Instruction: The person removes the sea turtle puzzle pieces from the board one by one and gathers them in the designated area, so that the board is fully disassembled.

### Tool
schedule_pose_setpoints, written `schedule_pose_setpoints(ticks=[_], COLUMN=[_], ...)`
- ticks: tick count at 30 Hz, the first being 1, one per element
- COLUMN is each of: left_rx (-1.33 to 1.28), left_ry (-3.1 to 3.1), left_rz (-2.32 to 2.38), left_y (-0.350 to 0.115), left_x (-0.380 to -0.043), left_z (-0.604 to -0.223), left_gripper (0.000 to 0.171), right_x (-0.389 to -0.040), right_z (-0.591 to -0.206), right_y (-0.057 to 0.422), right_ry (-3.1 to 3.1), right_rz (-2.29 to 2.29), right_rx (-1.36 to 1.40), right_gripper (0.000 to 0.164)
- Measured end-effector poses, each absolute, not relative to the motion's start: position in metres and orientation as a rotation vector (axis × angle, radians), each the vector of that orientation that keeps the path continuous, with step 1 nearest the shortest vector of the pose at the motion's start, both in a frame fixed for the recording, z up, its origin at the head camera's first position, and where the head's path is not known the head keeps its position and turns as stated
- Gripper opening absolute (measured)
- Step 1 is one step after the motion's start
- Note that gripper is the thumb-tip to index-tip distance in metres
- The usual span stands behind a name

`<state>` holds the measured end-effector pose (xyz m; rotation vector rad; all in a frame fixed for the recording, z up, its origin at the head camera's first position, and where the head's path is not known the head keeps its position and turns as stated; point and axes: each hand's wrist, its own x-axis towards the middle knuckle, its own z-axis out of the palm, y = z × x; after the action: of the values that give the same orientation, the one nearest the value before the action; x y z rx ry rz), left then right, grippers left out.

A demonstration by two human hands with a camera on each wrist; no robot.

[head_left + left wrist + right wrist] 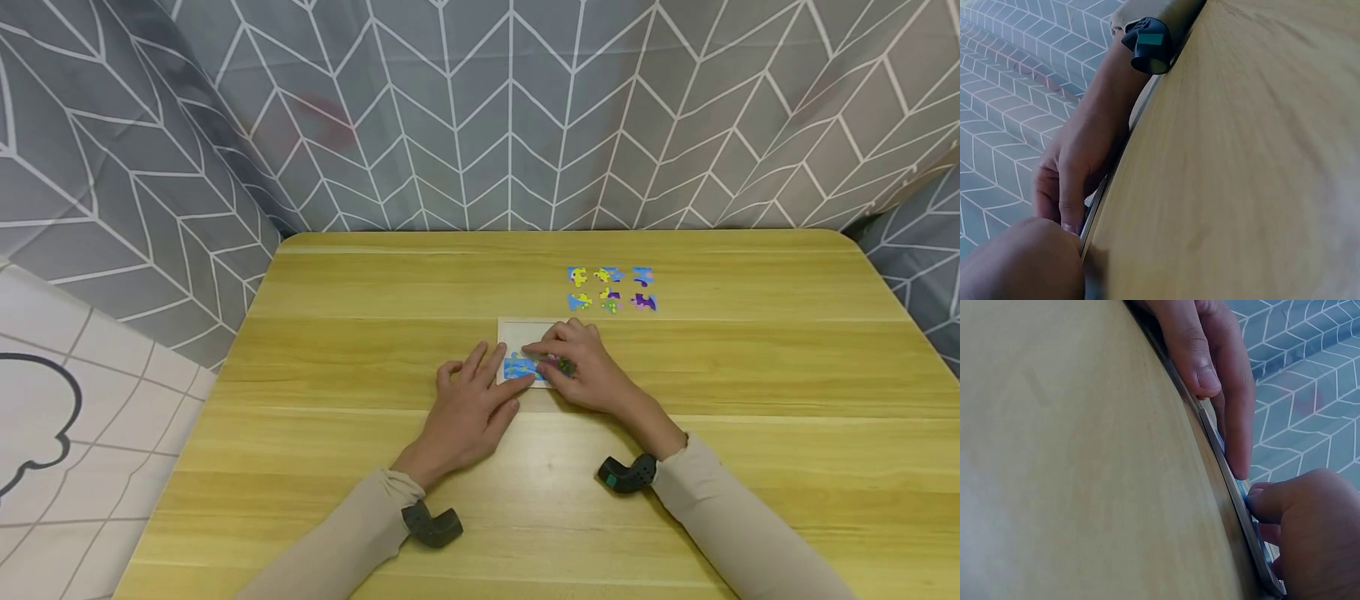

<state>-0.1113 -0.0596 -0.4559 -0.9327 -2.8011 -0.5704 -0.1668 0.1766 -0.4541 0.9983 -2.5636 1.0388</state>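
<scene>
sleeves lead toward a tray, left grip relaxed, right grip hiding part, hold unclear, loose pieces beyond.

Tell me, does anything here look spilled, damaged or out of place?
Nothing stands out. Six loose puzzle pieces lie in two tidy rows beyond the tray; no spill or damage shows, though the right hand partly hides it.
</scene>
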Motion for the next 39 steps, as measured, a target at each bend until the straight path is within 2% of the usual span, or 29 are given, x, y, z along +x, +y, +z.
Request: schedule_pose_setpoints(ticks=[16, 30, 39], left_rx=[-0.969, -0.966, -0.965], left_ry=[-2.843, -2.845, -2.834], left_rz=[-0.535, -0.553, -0.562], left_y=[-0.060, -0.060, -0.060], left_x=[-0.111, -0.110, -0.110], left_z=[-0.455, -0.454, -0.454], left_gripper=[0.042, 0.042, 0.042], right_x=[-0.166, -0.165, -0.164], right_z=[-0.449, -0.443, -0.437], right_y=[0.175, 0.172, 0.170], right_ry=[-2.717, -2.769, -2.846], right_rz=[1.019, 1.130, 1.111], right_rx=[1.008, 0.978, 0.975], right_gripper=[0.034, 0.032, 0.038])
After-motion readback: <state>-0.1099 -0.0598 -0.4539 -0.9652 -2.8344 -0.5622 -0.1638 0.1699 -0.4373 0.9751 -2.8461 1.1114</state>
